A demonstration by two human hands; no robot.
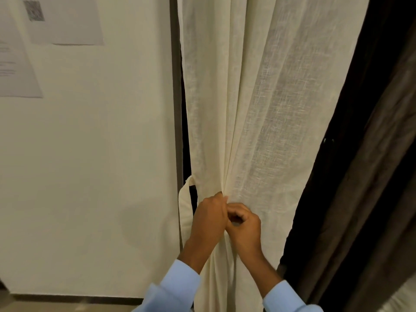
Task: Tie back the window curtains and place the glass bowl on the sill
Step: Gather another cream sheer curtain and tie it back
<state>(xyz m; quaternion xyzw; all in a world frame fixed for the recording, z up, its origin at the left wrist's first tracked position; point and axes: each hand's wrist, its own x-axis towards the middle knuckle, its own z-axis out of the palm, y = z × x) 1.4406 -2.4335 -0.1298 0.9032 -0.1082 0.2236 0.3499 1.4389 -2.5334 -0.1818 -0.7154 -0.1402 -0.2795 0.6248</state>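
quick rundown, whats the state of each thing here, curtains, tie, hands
cream curtain: gathered into folds at the hands, not yet tied
tieback strap: hanging loose at the curtain's left edge
dark curtain: hanging free, untied
left hand: closed on the gathered cream curtain
right hand: curled shut against the same bunch
glass bowl: not in view

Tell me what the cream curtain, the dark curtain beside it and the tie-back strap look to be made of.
Cream curtain: a light, loosely woven fabric, linen or a cotton blend by the look; slubby threads show and it seems semi-sheer, matte.
Dark curtain: a heavier, opaque brown cloth with a faint sheen; the weave is too dark to tell.
Tie-back strap: seemingly the same cream cloth, folded flat into a band.
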